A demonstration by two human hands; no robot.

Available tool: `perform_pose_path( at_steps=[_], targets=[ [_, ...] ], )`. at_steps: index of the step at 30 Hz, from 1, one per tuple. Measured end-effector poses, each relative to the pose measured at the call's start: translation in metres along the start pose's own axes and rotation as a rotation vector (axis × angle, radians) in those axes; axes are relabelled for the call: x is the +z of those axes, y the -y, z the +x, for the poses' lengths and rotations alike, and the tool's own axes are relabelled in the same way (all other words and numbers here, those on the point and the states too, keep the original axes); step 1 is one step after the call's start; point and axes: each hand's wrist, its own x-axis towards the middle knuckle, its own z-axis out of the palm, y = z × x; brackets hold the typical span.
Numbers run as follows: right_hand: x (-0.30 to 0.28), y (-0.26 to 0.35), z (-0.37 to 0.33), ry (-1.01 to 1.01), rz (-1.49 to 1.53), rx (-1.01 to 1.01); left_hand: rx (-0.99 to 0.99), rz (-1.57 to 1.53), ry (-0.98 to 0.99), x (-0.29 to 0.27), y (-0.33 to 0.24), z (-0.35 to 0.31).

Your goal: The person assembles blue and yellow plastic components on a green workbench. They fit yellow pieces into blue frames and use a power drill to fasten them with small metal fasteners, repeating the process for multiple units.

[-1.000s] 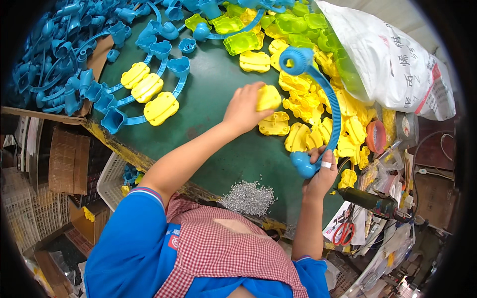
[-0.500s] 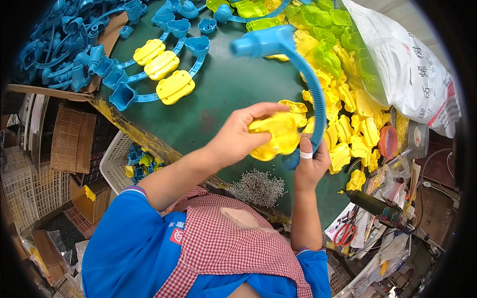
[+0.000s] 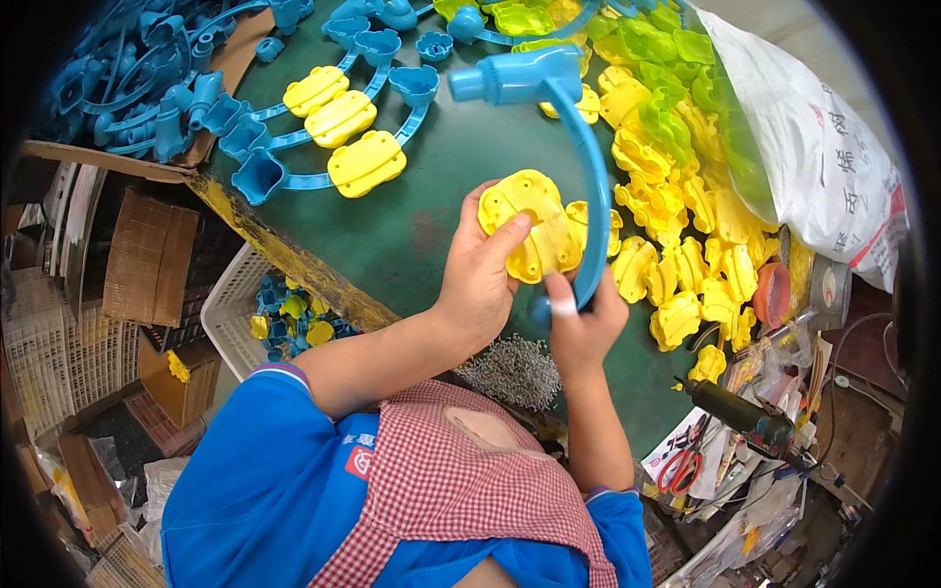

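Over the green table, my left hand (image 3: 485, 267) grips a yellow plastic shell piece (image 3: 529, 220), thumb across its face and the hollow side with screw posts turned up. Close beside it, my right hand (image 3: 588, 328) is wrapped round the lower end of a blue curved plastic handle (image 3: 594, 167). The handle arches up to a wide blue socket end at the top. My right fingertips lie near the shell's lower edge; I cannot tell whether they touch it. A heap of small screws (image 3: 515, 372) lies just below my hands.
Blue handles with yellow shells (image 3: 368, 164) on them lie at the far left, by a carton of blue parts (image 3: 127, 78). Yellow and green shells (image 3: 676, 255) pile up at right, beside a white sack (image 3: 814, 137). A dark green screwdriver (image 3: 740, 407) and red scissors (image 3: 679, 470) sit at lower right.
My left hand has turned the yellow shell so its hollow side faces up. My right hand has shifted slightly up and left with the blue handle.
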Motion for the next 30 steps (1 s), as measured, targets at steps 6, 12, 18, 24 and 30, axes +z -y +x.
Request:
perform_pose_path(
  at_steps=[6, 12, 18, 24, 30],
  targets=[
    [0.012, -0.011, -0.009, 0.100, -0.150, -0.296, 0.040, 0.122, -0.032, 0.010, -0.013, -0.003],
    [0.014, 0.002, -0.017, 0.410, 0.388, 0.048, 0.023, -0.221, 0.124, 0.008, -0.028, -0.018],
    [0.009, -0.018, 0.061, 0.954, 0.250, -0.034, 0.060, 0.278, 0.123, -0.045, -0.066, 0.000],
    [0.076, -0.087, 0.223, 0.131, -0.690, -0.664, -0.100, 0.256, 0.012, -0.048, -0.057, -0.014],
    [0.089, -0.080, 0.214, 0.092, -0.527, -0.586, -0.108, 0.256, -0.056, -0.056, -0.065, -0.011]
  ],
)
